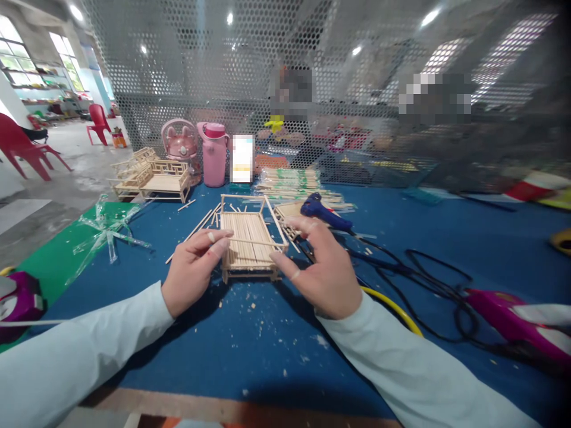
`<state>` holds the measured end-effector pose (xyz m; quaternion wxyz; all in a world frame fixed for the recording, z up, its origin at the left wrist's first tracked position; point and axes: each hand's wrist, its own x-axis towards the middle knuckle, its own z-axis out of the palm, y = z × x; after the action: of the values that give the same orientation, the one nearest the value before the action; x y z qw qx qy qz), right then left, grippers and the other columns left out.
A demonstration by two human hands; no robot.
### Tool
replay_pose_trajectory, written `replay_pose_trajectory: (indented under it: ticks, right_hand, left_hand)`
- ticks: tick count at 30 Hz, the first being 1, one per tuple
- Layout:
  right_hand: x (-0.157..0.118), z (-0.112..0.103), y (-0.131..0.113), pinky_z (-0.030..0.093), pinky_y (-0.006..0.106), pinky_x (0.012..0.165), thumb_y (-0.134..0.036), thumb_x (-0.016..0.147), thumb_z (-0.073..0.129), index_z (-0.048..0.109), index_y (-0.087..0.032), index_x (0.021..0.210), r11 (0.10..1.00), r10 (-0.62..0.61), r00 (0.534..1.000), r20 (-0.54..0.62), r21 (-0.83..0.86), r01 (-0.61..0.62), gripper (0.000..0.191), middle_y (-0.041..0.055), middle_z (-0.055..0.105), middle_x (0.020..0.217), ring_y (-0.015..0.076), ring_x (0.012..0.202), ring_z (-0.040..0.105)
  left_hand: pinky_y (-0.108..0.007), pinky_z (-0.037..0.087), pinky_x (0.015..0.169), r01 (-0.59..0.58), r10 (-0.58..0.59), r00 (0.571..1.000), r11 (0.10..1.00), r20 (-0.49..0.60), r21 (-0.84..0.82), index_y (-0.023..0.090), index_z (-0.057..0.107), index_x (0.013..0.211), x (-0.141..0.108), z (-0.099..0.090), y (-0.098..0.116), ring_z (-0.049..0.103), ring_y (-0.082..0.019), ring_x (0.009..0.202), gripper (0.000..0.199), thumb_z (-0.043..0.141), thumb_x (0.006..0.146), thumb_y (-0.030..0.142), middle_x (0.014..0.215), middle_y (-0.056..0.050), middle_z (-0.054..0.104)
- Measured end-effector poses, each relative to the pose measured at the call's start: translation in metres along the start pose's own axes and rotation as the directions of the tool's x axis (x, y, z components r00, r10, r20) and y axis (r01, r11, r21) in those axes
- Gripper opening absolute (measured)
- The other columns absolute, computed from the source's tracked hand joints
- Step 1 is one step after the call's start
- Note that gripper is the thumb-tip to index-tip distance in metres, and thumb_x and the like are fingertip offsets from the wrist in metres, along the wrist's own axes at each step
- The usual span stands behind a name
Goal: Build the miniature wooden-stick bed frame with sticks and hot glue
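Observation:
A small bed-like frame of thin wooden sticks (247, 229) stands on the blue table in front of me, with a slatted top and a raised rail around part of it. My left hand (193, 264) is at its left side, thumb and forefinger pinched on the left end of a thin stick (256, 241) that runs across above the slats. At the right side is my right hand (322, 264), thumb and fingers apart around the frame's near right corner. Whether those fingertips touch the corner is unclear. Both hands have pale wraps on some fingers.
A blue glue gun (323, 212) lies behind my right hand, its dark cord trailing right. Bundled sticks (289, 183), a pink flask (214, 156) and a finished-looking miniature bench (154, 178) stand behind. Crumpled clear plastic (109, 229) lies left; perforated mesh (178, 65) rises at the back.

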<state>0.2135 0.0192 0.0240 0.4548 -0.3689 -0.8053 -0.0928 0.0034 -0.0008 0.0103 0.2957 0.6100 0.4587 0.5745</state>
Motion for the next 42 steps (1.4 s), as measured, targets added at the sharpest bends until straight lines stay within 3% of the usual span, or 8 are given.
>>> replay_pose_trajectory:
  ticks: [6, 11, 17, 21, 27, 37, 42]
  right_hand:
    - [0.0003, -0.0005, 0.0005, 0.049, 0.044, 0.090, -0.021, 0.081, 0.058, 0.062, -0.019, 0.098, 0.998, -0.053, 0.999, 0.011, 0.031, 0.053, 0.017, 0.0118, 0.064, 0.106, 0.0236, 0.101, 0.061]
    - [0.0023, -0.0001, -0.0007, 0.051, 0.039, 0.084, -0.019, 0.085, 0.055, 0.067, -0.018, 0.091, 0.998, -0.065, 0.998, 0.015, 0.028, 0.064, 0.014, 0.0108, 0.066, 0.097, 0.0211, 0.094, 0.063]
    - [0.0035, 0.0014, -0.0041, 0.053, 0.034, 0.079, -0.017, 0.083, 0.056, 0.069, -0.017, 0.090, 1.000, 0.010, 0.999, -0.047, 0.028, -0.008, 0.015, 0.0087, 0.066, 0.091, 0.0183, 0.085, 0.064]
    - [0.0032, 0.0008, -0.0069, 0.054, 0.029, 0.071, -0.016, 0.082, 0.057, 0.070, -0.018, 0.086, 0.995, 0.072, 0.997, -0.012, 0.068, -0.071, 0.013, 0.0043, 0.070, 0.080, 0.0158, 0.074, 0.065]
    - [0.0023, 0.0008, -0.0075, 0.054, 0.029, 0.069, -0.018, 0.081, 0.058, 0.070, -0.020, 0.083, 0.989, 0.134, 0.991, -0.016, 0.066, -0.132, 0.011, 0.0020, 0.072, 0.078, 0.0156, 0.070, 0.066]
    - [0.0031, 0.0005, -0.0069, 0.055, 0.030, 0.069, -0.018, 0.081, 0.059, 0.069, -0.019, 0.083, 0.988, 0.132, 0.991, -0.024, 0.080, -0.130, 0.011, 0.0032, 0.072, 0.077, 0.0166, 0.071, 0.067]
    - [0.0022, 0.0002, -0.0061, 0.055, 0.030, 0.068, -0.018, 0.081, 0.057, 0.067, -0.021, 0.083, 0.987, 0.132, 0.991, -0.007, 0.088, -0.131, 0.011, 0.0021, 0.070, 0.075, 0.0159, 0.068, 0.065]
  left_hand:
    - [-0.031, 0.047, 0.090, 0.080, -0.080, 0.997, 0.995, 0.004, -0.064, 0.020, 0.074, 0.089, 0.0007, 0.0007, 0.0016, 0.064, -0.017, 0.092, 0.019, 0.061, 0.078, 0.027, 0.094, -0.004, 0.073]
    - [-0.032, 0.046, 0.092, 0.118, -0.117, 0.993, 0.988, 0.017, -0.100, 0.022, 0.075, 0.088, -0.0003, 0.0011, -0.0002, 0.064, -0.017, 0.094, 0.018, 0.062, 0.078, 0.028, 0.094, -0.003, 0.073]
    - [-0.033, 0.048, 0.088, 0.160, -0.155, 0.987, 0.977, 0.046, -0.143, 0.020, 0.075, 0.088, -0.0022, 0.0021, 0.0024, 0.065, -0.018, 0.090, 0.017, 0.064, 0.076, 0.026, 0.092, -0.004, 0.074]
    - [-0.030, 0.049, 0.084, 0.228, -0.221, 0.974, 0.950, 0.053, -0.213, 0.018, 0.074, 0.088, -0.0025, 0.0044, 0.0035, 0.064, -0.017, 0.089, 0.019, 0.067, 0.073, 0.027, 0.092, -0.004, 0.073]
    - [-0.026, 0.051, 0.069, 0.303, -0.285, 0.953, 0.894, 0.105, -0.331, 0.017, 0.069, 0.101, -0.0024, 0.0063, 0.0017, 0.062, -0.012, 0.072, 0.038, 0.074, 0.064, 0.022, 0.081, -0.003, 0.070]
    - [-0.026, 0.051, 0.064, 0.226, -0.225, 0.974, 0.953, 0.024, -0.200, 0.015, 0.071, 0.084, -0.0005, 0.0065, 0.0078, 0.060, -0.013, 0.068, 0.022, 0.069, 0.070, 0.032, 0.077, -0.003, 0.070]
    - [-0.028, 0.052, 0.071, 0.164, -0.167, 0.986, 0.975, -0.003, -0.148, 0.016, 0.072, 0.080, -0.0012, 0.0070, 0.0057, 0.063, -0.015, 0.074, 0.019, 0.069, 0.070, 0.031, 0.082, -0.004, 0.073]
